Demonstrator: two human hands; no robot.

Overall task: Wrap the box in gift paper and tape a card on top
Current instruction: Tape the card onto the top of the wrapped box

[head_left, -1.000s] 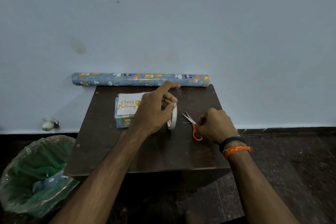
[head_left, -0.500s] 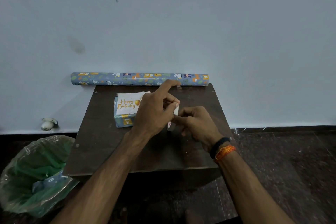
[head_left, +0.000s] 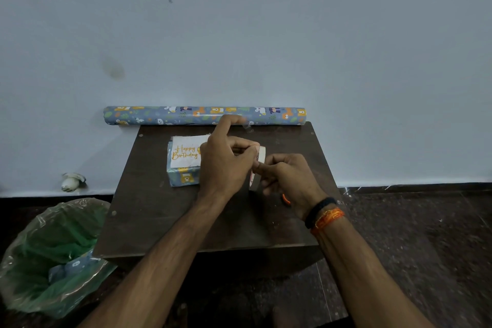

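Setting: plain room, likely a home | pale painted wall (head_left: pixel 266 34) | dark speckled floor (head_left: pixel 426 247) | small dark wooden table (head_left: pixel 149 221) against wall | green-lined bin (head_left: pixel 53 247) at table's left edge

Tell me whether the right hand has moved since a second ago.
Yes. The right hand left the scissors and went left to the tape roll.

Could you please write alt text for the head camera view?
Two hands work a tape roll above a dark table: left hand grips it, right hand picks at it. Left of them sits a wrapped box bearing a birthday card.
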